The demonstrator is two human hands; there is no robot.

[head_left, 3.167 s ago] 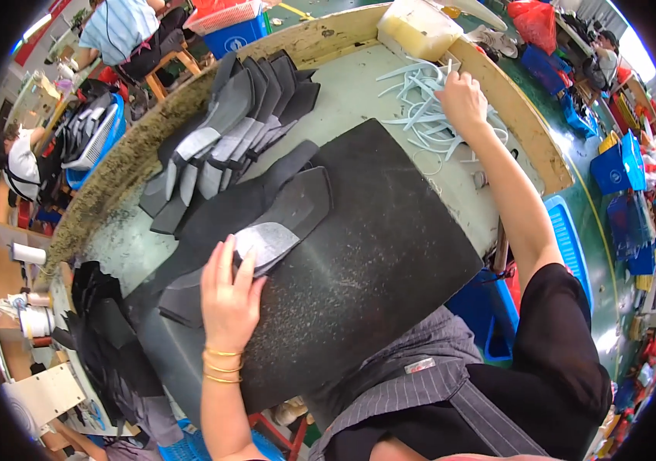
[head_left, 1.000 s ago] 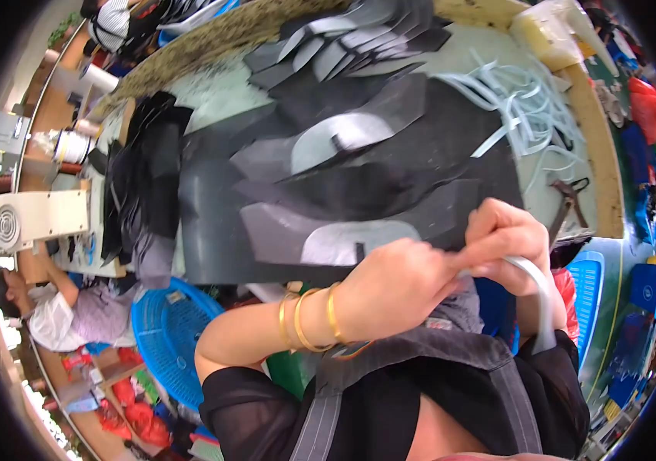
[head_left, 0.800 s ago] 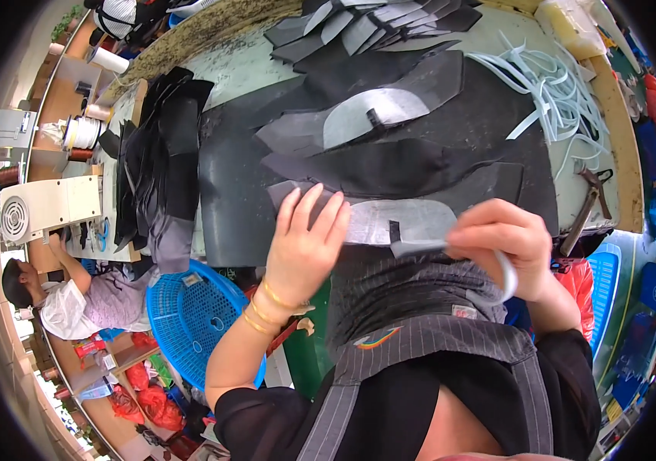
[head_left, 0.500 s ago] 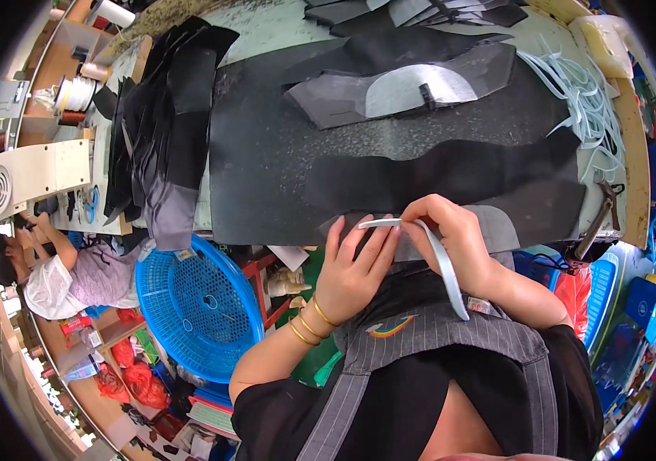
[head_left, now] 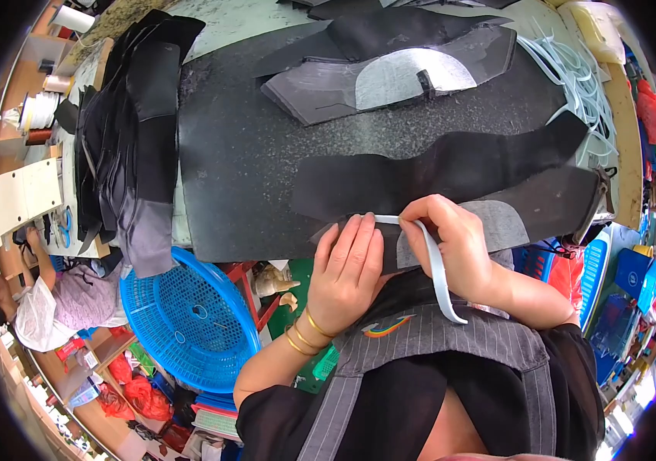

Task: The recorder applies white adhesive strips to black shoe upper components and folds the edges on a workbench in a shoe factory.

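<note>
My right hand [head_left: 455, 246] pinches a narrow pale-blue strip [head_left: 438, 278], whose loose end hangs down over my apron. The strip's other end lies along the upper edge of a dark sheet piece with a grey half-round patch [head_left: 497, 223], at the near edge of the black work mat [head_left: 228, 177]. My left hand [head_left: 349, 265] rests flat, fingers stretched out, with its fingertips pressing on that end of the strip. Just beyond both hands is a wavy-edged black piece [head_left: 435, 165].
More dark pieces with a silvery half-round patch [head_left: 412, 77] lie farther back. A tangle of pale-blue strips [head_left: 574, 92] sits at the right. Black pieces are stacked [head_left: 143, 146] at the left, above a blue plastic basket [head_left: 189, 315]. Another person [head_left: 66, 284] works at far left.
My left hand has flattened, its fingertips now pressing the strip down on the dark piece. My right hand still pinches the strip. The view has shifted slightly.
</note>
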